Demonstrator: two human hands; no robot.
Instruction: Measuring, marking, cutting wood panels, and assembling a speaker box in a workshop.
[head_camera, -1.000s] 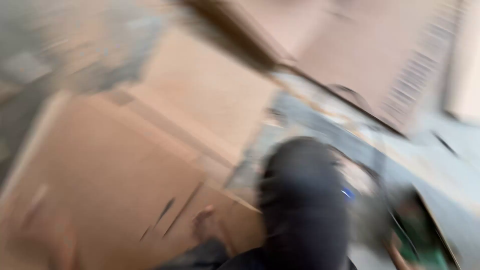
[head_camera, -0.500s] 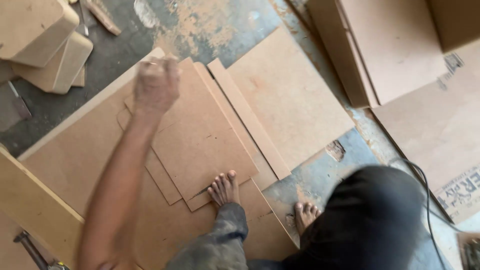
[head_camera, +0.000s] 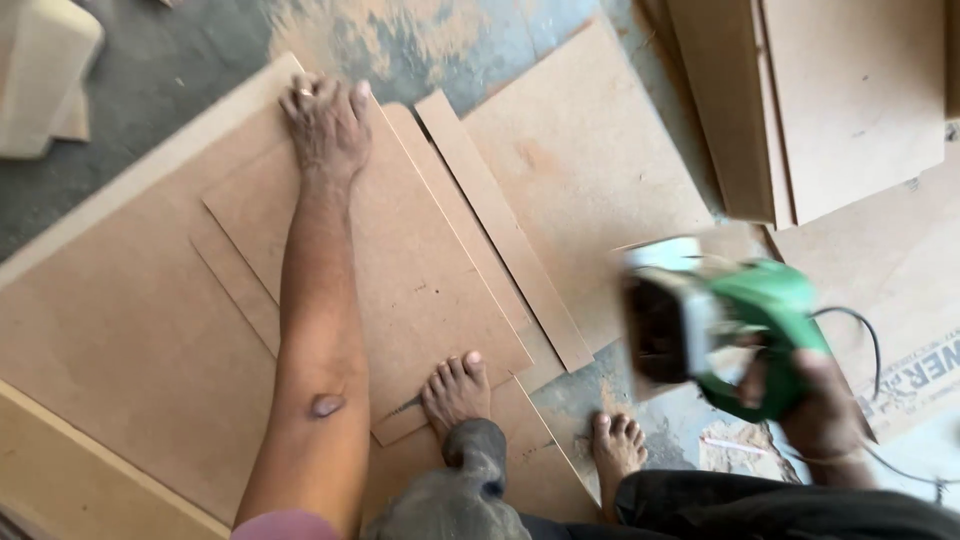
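My left hand (head_camera: 325, 120) lies flat, fingers together, on the far corner of a brown fibreboard panel (head_camera: 420, 270) that lies on top of other boards on the floor. My right hand (head_camera: 815, 400) grips the handle of a green and white power tool (head_camera: 715, 325), held in the air at the right; it is blurred by motion, and its black cord (head_camera: 860, 330) trails to the right. My left foot (head_camera: 455, 390) stands on the near edge of the panel. My right foot (head_camera: 617, 450) stands on the floor beside it.
A large board (head_camera: 110, 340) lies under the panel. A narrow strip (head_camera: 500, 225) and another sheet (head_camera: 590, 180) lie to its right. More boards (head_camera: 830, 100) are stacked at top right, pale blocks (head_camera: 40, 70) at top left. Grey dusty concrete floor (head_camera: 420, 40) shows beyond.
The view has steadied and moved closer. My right hand has brought the green power tool into view at the right. My left hand stays on the panel's far corner.
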